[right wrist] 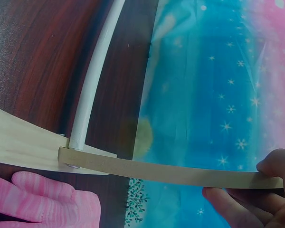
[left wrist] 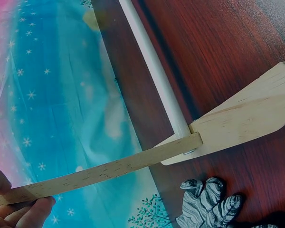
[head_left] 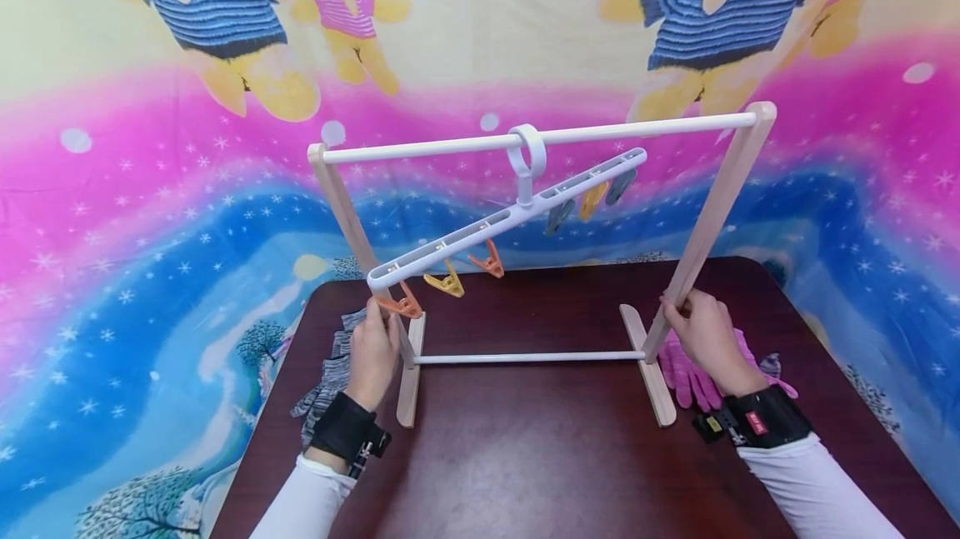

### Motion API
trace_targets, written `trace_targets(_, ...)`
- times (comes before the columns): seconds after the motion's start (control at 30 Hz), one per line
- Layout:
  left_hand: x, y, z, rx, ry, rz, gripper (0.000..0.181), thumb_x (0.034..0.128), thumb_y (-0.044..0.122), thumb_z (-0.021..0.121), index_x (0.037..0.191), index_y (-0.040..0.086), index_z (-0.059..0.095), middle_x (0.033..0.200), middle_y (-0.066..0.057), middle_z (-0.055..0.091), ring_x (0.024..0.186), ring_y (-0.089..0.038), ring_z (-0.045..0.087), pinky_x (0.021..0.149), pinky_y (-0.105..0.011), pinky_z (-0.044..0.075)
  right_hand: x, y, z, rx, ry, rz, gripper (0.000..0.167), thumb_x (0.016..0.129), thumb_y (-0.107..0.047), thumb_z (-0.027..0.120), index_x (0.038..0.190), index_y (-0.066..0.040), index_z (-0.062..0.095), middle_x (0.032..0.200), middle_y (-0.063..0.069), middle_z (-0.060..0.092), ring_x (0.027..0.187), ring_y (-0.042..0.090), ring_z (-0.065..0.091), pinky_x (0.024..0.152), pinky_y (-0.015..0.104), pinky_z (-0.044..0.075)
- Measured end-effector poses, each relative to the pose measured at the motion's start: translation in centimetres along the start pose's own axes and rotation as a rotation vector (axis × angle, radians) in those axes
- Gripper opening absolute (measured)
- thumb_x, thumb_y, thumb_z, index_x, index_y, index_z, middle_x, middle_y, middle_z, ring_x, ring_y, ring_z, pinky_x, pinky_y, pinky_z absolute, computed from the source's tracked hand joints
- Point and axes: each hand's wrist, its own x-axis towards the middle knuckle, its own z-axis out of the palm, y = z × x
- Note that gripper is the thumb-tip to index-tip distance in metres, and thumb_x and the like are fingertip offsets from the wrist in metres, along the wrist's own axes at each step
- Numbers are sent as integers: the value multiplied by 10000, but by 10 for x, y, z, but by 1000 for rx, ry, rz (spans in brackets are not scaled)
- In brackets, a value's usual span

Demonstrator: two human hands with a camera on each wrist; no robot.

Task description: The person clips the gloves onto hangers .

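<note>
A wooden rack with white rods (head_left: 525,358) stands on the table. My left hand (head_left: 373,356) grips its left upright (left wrist: 104,172), thumb and fingers on opposite sides. On the other side my right hand (head_left: 708,343) pinches the right upright (right wrist: 180,175) low down. A white hanger (head_left: 525,210) hangs by its ring from the top rod, slanting with its left end lower and nearer. Orange and yellow clips (head_left: 447,281) hang on its left half, grey and yellow ones (head_left: 592,199) on its right half; nothing is clipped in them.
Grey striped gloves (head_left: 330,381) lie on the table (head_left: 525,464) left of the rack, seen also in the left wrist view (left wrist: 211,204). Pink gloves (head_left: 686,372) lie at the right, partly under my right hand. A patterned cloth (head_left: 480,47) hangs behind the table.
</note>
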Motion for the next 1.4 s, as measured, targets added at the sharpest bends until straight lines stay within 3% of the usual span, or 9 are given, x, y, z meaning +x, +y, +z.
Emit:
trace_targets(0.23, -1, 0, -2, -20, -16, -5, 271, 1042, 96, 536, 1275, -35, 495, 795, -185, 659, 627, -289, 674, 501, -328, 493, -1, 3, 1, -8, 12, 2, 244, 1006, -103, 583, 1031, 130, 653, 834, 320, 714, 723, 419, 719, 438, 260, 338)
trace_targets(0.5, -2, 0, -1, -22, -16, -15, 362, 1041, 98, 537, 1362, -52, 468, 940, -258, 716, 721, -347, 724, 563, -422, 568, -4, 4, 0, -1, 0, 6, 251, 1015, -109, 570, 1044, 129, 648, 829, 311, 713, 715, 412, 718, 441, 261, 341)
trace_targets(0.77, 0, 1, -1, 7, -18, -20, 287, 1038, 91, 532, 1283, -54, 496, 894, -245, 711, 674, -329, 706, 535, -404, 537, -2, 3, 0, 7, 2, -1, 235, 1011, -95, 577, 1033, 127, 652, 821, 307, 712, 711, 403, 720, 445, 256, 357)
trace_targets(0.93, 0, 0, -2, -4, -19, -27, 344, 1034, 93, 542, 1336, -62, 483, 904, -249, 713, 657, -317, 702, 513, -371, 516, -1, 2, 0, 6, 7, -8, 223, 1005, -83, 585, 1032, 129, 651, 819, 311, 711, 711, 409, 721, 431, 259, 362)
trace_targets(1.13, 0, 0, -3, -21, -11, -21, 243, 1021, 83, 566, 1228, -39, 529, 851, -207, 696, 619, -268, 668, 491, -310, 470, -2, 1, -1, 14, -3, -5, 229, 1004, -75, 584, 1060, 137, 648, 852, 330, 711, 736, 429, 725, 429, 260, 375)
trace_targets(1.4, -2, 0, -4, -36, -40, -64, 318, 1038, 122, 551, 1314, -30, 506, 1011, -247, 731, 749, -319, 735, 584, -402, 569, -4, 3, 0, 25, 1, -26, 229, 1001, -64, 583, 1087, 137, 652, 857, 332, 709, 728, 424, 725, 420, 254, 367)
